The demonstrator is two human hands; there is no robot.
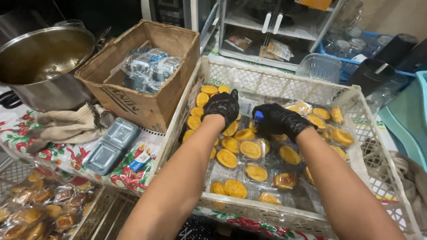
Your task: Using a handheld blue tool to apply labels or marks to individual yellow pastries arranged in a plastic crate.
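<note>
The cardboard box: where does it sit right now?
In the head view, the cardboard box sits upper left, between the metal pot and the white plastic crate, left of the left hand.

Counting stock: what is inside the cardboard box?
The cardboard box holds clear, shiny plastic-wrapped packs piled loosely. Their contents are unclear, and the box's walls hide anything beneath.

One view only, from a camera worn on the person's head; it looks steeply down and forward over both forearms; it sits close, the white crate point(271, 84) filling the middle and right of the frame; a cardboard box point(147, 100) and a steel pot point(42, 66) lie at upper left.
</note>
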